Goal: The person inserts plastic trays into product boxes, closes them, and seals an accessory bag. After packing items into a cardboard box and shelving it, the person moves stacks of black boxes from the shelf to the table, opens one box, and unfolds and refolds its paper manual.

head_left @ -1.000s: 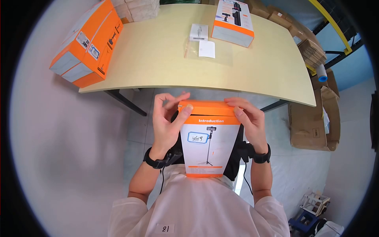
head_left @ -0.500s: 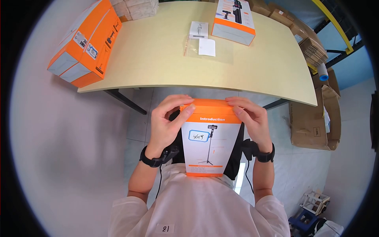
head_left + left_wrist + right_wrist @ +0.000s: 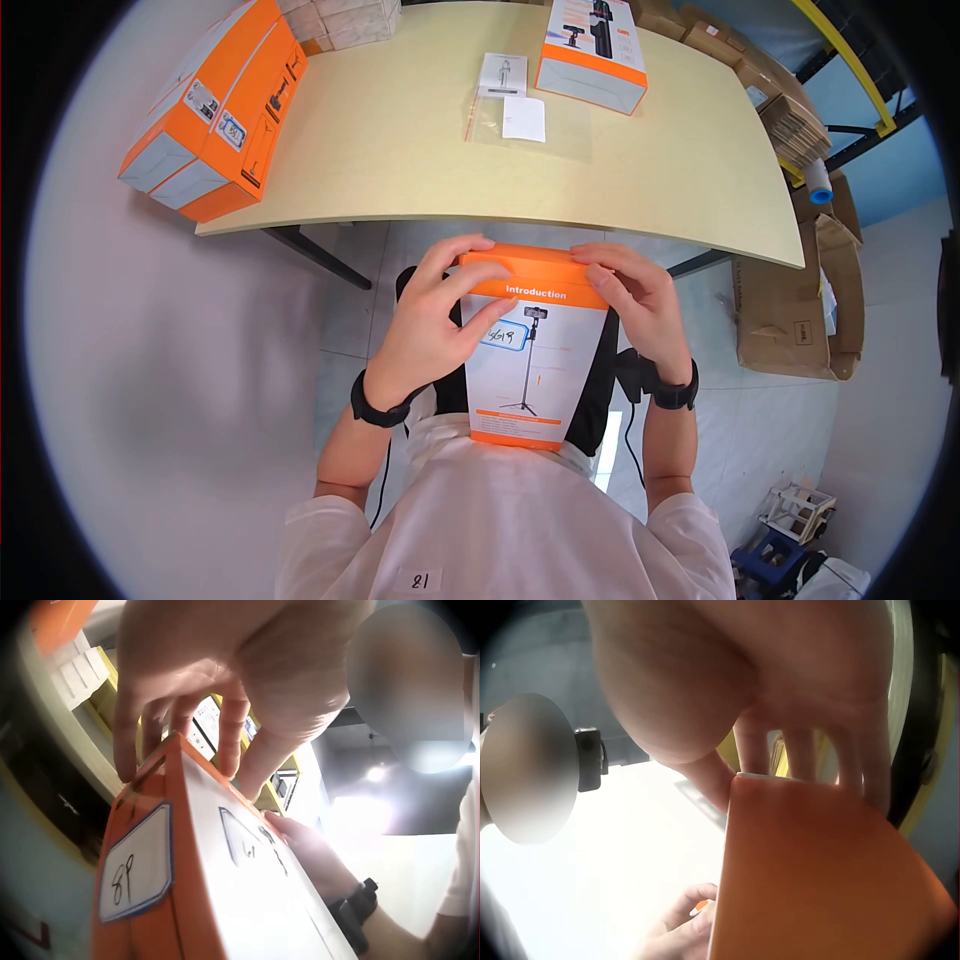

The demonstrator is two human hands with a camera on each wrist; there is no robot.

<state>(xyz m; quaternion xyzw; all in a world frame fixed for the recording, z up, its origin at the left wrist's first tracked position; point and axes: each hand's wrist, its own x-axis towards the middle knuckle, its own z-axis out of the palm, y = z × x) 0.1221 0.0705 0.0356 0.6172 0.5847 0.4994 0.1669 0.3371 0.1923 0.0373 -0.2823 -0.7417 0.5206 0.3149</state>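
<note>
An orange and white phone-tripod box (image 3: 535, 360) stands in front of the person's body, its printed front headed "Introduction" facing up toward the head camera. Its orange top (image 3: 540, 262) lies flush with the front panel. My left hand (image 3: 430, 320) grips the upper left corner, thumb and one finger on the front, other fingertips over the top edge. At the upper right corner my right hand (image 3: 640, 300) holds the box, thumb on the front and fingers across the top. In the left wrist view, a handwritten label (image 3: 136, 862) shows on the orange side.
Beyond the box is a pale table (image 3: 400, 150). On it are a large orange box (image 3: 215, 130) at left, another tripod box (image 3: 592, 60) at the back, and a clear bag (image 3: 565, 140) with paper slips. An open carton (image 3: 790, 320) stands on the floor at right.
The dark gap under the box's top edge has closed. My left hand has shifted, bringing its thumb and one finger further onto the front, partly over the label. The right hand stays nearly in place.
</note>
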